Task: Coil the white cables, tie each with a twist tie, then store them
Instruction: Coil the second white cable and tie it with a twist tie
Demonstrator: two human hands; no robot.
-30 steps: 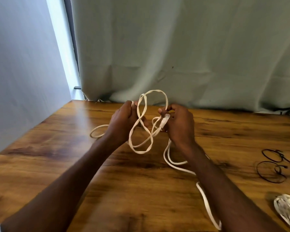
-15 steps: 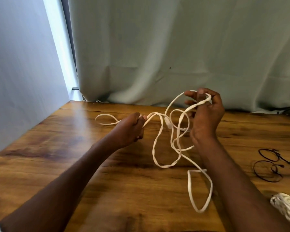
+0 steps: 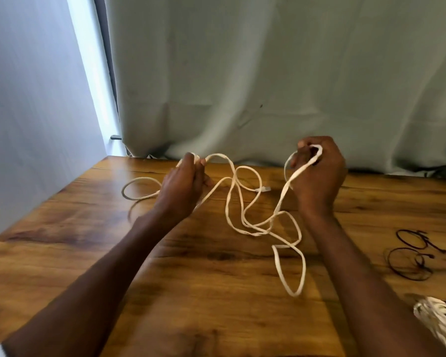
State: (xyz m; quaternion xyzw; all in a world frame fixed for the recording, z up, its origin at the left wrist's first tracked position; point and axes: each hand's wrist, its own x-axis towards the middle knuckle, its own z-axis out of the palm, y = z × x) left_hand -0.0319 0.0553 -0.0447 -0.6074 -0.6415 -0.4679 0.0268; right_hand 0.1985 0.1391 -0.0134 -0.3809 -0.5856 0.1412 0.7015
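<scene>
A long flat white cable [image 3: 242, 220] hangs in loose tangled loops between my two hands above the wooden table [image 3: 62, 253]. My left hand [image 3: 183, 186] grips one part of it, and a loop trails off to the left onto the table. My right hand [image 3: 317, 176] is raised at the right and pinches a small loop of the same cable. The cable's clear plug [image 3: 264, 189] dangles between the hands. A long loop droops down to the table in front of my right forearm.
Two black twist ties [image 3: 410, 253] bent into rings lie on the table at the right. A coiled white cable bundle [image 3: 440, 323] sits at the lower right edge. A grey-green curtain [image 3: 268, 86] hangs behind the table, and a pale wall stands at the left.
My hands have drawn further apart, the right one moving right and the left one up and left. The cable's loops have spread wider between them, and the plug hangs free.
</scene>
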